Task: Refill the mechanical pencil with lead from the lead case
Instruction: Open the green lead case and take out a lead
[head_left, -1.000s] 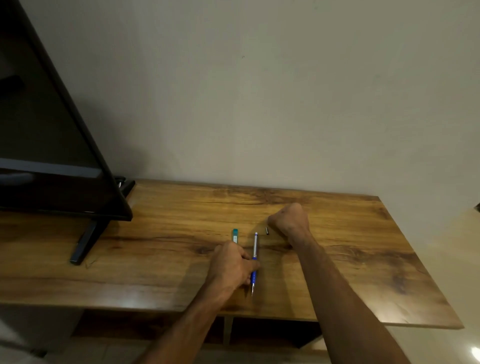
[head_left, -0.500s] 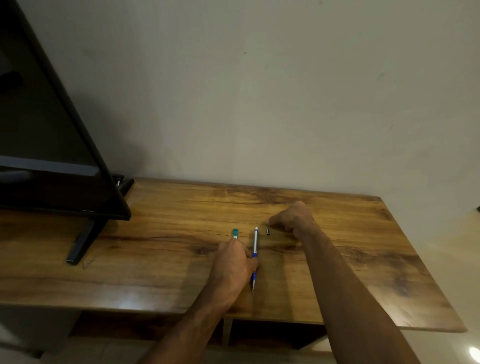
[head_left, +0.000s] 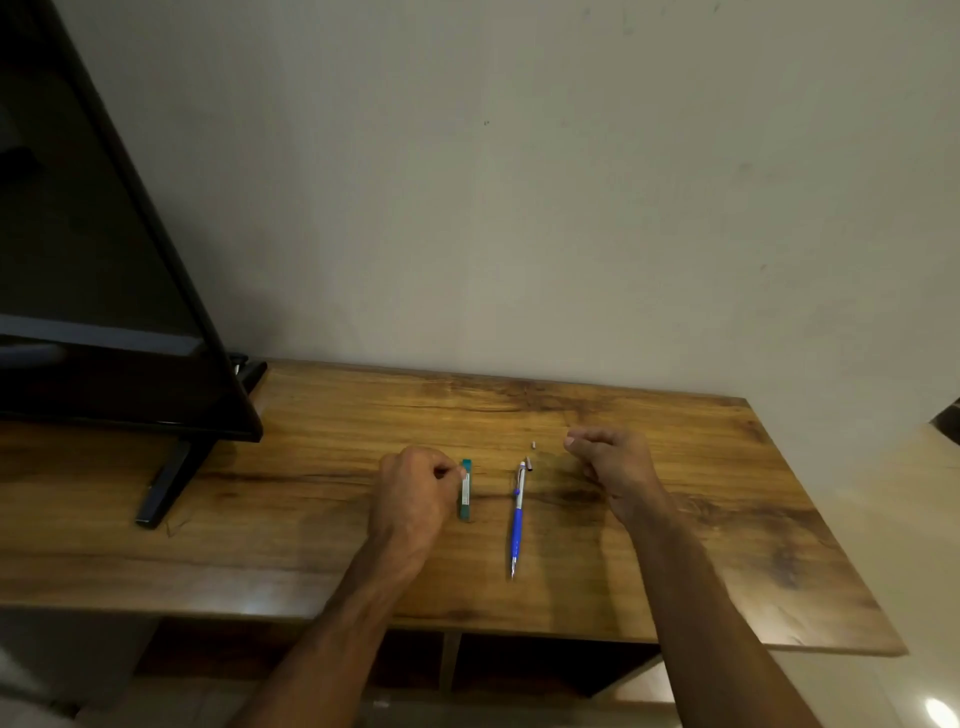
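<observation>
A blue and silver mechanical pencil (head_left: 517, 519) lies on the wooden table (head_left: 311, 530), tip toward me. Two tiny parts, a metal cap (head_left: 529, 462) and a small piece (head_left: 533, 445), lie just beyond its far end. A slim teal lead case (head_left: 465, 490) lies parallel to the pencil on its left. My left hand (head_left: 413, 496) is curled just left of the case, its fingertips touching the case's upper part. My right hand (head_left: 610, 465) hovers right of the pencil, fingers loosely curled, holding nothing visible.
A black television (head_left: 93, 270) on a stand (head_left: 166, 483) occupies the table's left end. The wall rises directly behind the table. Open shelf compartments (head_left: 519, 660) sit beneath the front edge.
My left hand let go of the pencil and moved left to the lead case. My right hand drew back to the right, away from the small parts.
</observation>
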